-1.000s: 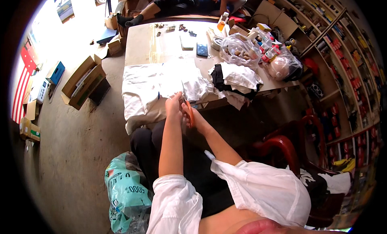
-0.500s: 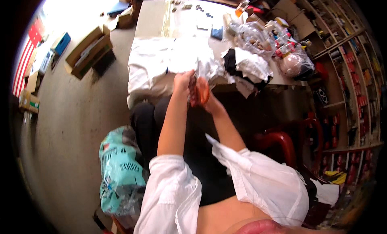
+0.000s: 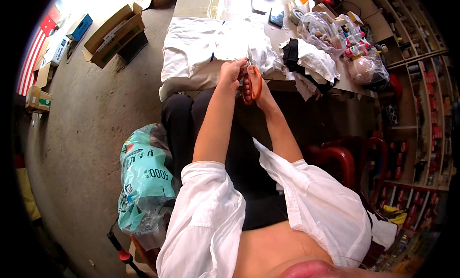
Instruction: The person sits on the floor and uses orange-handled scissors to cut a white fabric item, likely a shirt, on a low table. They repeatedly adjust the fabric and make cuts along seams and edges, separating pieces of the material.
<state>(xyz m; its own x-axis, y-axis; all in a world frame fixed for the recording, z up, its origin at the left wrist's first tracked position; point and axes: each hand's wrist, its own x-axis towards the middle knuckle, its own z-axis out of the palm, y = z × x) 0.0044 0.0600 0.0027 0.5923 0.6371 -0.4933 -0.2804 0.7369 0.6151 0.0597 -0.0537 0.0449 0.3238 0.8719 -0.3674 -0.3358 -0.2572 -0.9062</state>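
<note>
A white garment (image 3: pixel 188 44) with small dark blue trim lies spread over the table's near edge. My left hand (image 3: pixel 231 73) is closed at its near edge, fingertips pinched on the white cloth. Just beside it, my right hand (image 3: pixel 264 97) grips a pair of scissors (image 3: pixel 258 81) by the orange handles. The blades point away from me toward the white cloth, partly hidden by my fingers. Whether they touch the cloth I cannot tell.
Right of the garment lies a pile of black and white cloth (image 3: pixel 311 60). Beyond it are clear plastic bags (image 3: pixel 320 31) and a dark phone-like slab (image 3: pixel 276 16). A teal plastic bag (image 3: pixel 146 177) stands at my left, a red chair (image 3: pixel 335 158) at my right, shelves (image 3: pixel 417 101) farther right.
The whole view has shifted, so the table and hands sit higher in the picture. Both hands stay together at the garment's edge; the orange scissor handles now show more upright and clearly.
</note>
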